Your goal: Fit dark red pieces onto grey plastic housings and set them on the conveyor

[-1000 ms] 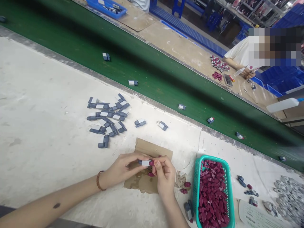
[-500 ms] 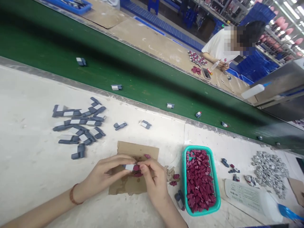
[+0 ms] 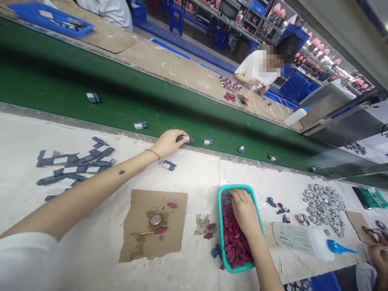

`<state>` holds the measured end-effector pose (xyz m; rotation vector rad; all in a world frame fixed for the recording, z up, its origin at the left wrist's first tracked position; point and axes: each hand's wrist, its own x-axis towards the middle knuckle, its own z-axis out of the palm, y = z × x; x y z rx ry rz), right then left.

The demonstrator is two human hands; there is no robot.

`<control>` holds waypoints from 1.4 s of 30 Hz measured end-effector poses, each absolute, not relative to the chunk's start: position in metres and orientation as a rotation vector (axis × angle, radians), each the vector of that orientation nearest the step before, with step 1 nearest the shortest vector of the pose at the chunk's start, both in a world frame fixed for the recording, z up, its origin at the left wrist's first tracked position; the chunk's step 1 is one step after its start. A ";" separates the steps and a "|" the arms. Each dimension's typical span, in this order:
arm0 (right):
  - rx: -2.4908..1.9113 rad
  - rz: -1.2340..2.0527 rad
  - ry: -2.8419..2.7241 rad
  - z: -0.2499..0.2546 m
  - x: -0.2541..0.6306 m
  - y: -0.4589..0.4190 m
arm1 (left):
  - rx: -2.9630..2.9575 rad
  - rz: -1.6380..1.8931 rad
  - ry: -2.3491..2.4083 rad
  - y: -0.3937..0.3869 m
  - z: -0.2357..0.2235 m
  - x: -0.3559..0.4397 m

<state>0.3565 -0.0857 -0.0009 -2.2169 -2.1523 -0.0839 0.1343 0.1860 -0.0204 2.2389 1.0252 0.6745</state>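
At the near edge of the green conveyor, my left hand [image 3: 170,143] pinches a small dark-blue and white plastic part [image 3: 187,139] with a maroon tip. My right hand [image 3: 245,208] reaches into a teal basket [image 3: 221,226], its curled fingertips down among maroon plastic pieces [image 3: 235,246]; anything between them is hidden. On the table, a cardboard sheet [image 3: 174,242] bears a round metallic disc [image 3: 156,219] in a wet patch, a thin stick with a maroon end [image 3: 160,230] and a loose maroon piece [image 3: 172,205].
Several blue-and-white parts lie in a pile [image 3: 65,159] under my left forearm; others sit spaced along the green conveyor [image 3: 115,109]. Right of the basket are a squeeze bottle [image 3: 303,240] and heaped grey pieces [image 3: 324,206]. A co-worker [image 3: 257,68] sits across; another person's hands [image 3: 377,246] show at right.
Both hands were together over the cardboard on the part. My left hand has carried it forward to the conveyor; my right has moved into the basket. The view has shifted rightward.
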 end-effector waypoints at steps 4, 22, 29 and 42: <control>-2.317 -0.219 -2.197 -0.006 0.354 -0.088 | 2.359 0.673 0.974 0.201 -0.026 0.179; -2.222 0.098 -1.953 0.006 0.365 -0.100 | 1.668 0.568 0.704 0.139 -0.010 0.197; -1.681 0.823 -0.915 0.031 0.334 -0.098 | 0.997 0.419 0.766 0.083 0.000 0.081; -1.520 0.981 -1.090 -0.007 0.208 -0.068 | 0.941 0.560 0.980 0.024 -0.015 0.013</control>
